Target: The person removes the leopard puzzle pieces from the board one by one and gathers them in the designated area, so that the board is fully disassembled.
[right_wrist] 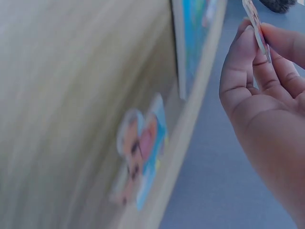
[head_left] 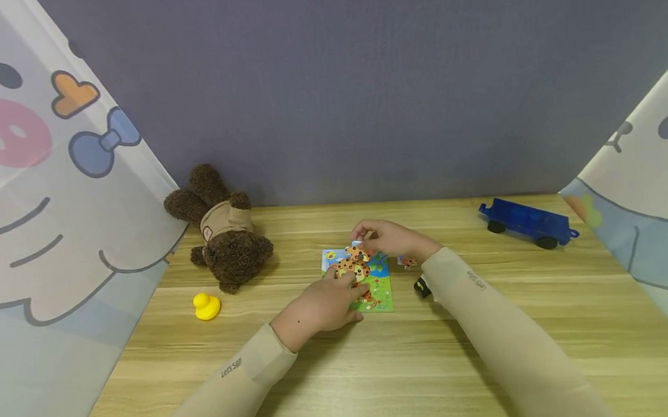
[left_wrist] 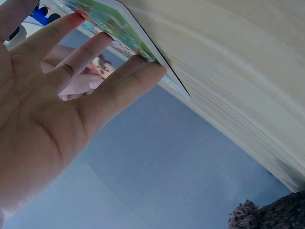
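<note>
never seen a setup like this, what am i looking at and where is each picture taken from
There is no machine here: a person is working bare-handed at a table. The wide picture comes from a camera worn on the head, looking forward and down. The two tilted close-ups come from cameras on the wrists, one on each.

The left hand rests its fingertips on a picture puzzle. The right hand pinches a puzzle piece near its far edge, and another piece lies to the right.

Around them on the table are a yellow duck, a brown stuffed toy, a blue toy wagon and a small black object, too unclear to name.
</note>
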The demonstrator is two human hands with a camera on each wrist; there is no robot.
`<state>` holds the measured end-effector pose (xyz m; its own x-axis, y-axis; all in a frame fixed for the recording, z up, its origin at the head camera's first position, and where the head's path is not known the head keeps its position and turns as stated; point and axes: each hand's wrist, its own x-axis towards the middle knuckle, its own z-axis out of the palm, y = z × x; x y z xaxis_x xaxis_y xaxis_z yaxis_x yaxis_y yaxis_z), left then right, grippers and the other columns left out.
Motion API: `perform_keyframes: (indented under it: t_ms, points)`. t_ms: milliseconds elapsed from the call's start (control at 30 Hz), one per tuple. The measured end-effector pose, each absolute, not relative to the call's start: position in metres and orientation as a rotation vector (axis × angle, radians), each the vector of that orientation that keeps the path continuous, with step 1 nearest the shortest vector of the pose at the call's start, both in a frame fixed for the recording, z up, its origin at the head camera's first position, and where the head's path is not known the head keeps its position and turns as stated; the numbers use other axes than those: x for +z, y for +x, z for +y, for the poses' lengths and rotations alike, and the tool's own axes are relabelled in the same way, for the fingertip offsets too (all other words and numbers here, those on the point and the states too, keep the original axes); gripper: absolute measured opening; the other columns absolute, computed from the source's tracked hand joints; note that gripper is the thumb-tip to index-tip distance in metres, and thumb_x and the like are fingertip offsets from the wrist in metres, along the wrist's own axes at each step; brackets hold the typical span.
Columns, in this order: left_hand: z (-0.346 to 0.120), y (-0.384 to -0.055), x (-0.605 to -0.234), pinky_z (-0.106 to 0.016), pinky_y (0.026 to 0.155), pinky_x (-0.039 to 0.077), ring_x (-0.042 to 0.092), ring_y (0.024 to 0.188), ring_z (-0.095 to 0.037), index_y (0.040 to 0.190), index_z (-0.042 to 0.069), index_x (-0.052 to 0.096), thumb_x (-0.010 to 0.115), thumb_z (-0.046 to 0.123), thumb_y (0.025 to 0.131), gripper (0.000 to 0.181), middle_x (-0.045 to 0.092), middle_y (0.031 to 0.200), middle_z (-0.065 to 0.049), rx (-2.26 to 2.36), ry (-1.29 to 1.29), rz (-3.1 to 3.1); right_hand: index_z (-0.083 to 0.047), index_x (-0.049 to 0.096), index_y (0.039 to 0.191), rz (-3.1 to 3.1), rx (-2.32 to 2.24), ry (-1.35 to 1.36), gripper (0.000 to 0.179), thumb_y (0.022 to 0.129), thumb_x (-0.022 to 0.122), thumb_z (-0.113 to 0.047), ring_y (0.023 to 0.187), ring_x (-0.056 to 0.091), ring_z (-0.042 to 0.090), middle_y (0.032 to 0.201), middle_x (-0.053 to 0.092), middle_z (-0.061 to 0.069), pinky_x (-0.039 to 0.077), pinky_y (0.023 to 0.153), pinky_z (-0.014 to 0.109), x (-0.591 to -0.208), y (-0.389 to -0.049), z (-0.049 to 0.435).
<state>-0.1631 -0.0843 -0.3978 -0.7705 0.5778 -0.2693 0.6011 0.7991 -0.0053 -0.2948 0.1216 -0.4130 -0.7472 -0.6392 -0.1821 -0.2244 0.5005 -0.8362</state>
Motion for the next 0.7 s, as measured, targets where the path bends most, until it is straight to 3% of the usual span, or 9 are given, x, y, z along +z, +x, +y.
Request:
perform_keyframes:
  t_ms: [400,700]
  points:
    - [-0.083,-0.161,-0.397,-0.053,0.112,0.058,0.043,0.152,-0.052,0.161,0.029,0.050,0.065,0.056,0.103,0.066,0.053,0.158,-0.005,-0.144,0.900,2.728,-0.006,0.063,0.137,2.352,-1.220,-0.695,0.030,0.109,0.059,-0.016,0.091,0.064,0.024,0.123,0.061,0.013,0.059,0.084,0.045,-0.398,-0.288,0.166]
    - [-0.085,-0.162,-0.397,-0.049,0.105,0.063,0.045,0.150,-0.050,0.160,0.032,0.052,0.063,0.043,0.107,0.055,0.055,0.154,-0.002,-0.136,0.904,2.744,-0.005,0.065,0.135,2.439,-1.195,-0.601,0.028,0.108,0.058,-0.013,0.091,0.066,0.022,0.121,0.064,0.016,0.062,0.085,0.039,-0.398,-0.283,0.206]
